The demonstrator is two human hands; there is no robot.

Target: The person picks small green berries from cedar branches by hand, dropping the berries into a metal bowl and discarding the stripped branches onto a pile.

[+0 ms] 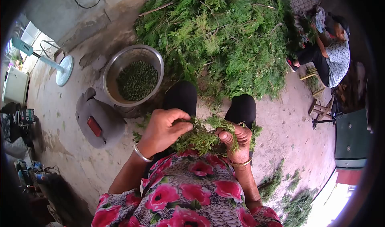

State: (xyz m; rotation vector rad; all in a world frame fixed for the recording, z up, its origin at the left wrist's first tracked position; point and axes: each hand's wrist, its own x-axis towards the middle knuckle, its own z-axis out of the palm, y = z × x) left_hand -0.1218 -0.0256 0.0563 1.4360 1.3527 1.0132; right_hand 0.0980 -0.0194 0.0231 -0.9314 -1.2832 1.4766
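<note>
Over my lap, my right hand [236, 138] is closed round a green feathery sprig [200, 139] that spreads to the left across my knees. My left hand [170, 129] pinches at the sprig's other side, thumb and forefinger together; whatever sits between those fingertips is too small to make out. Ahead and to the left stands a wide metal basin [159, 62] with many small round green berries [137, 80] in its bottom. A large heap of cut green branches [224, 38] lies in front of my knees.
Left of me a grey cushion-like object [94, 123] carries a red phone-like item [94, 127]. A pale blue fan [64, 70] stands farther left. At right another person [335, 58] sits by the heap, near a small wooden stool [322, 110]. Loose sprigs [298, 205] lie behind right.
</note>
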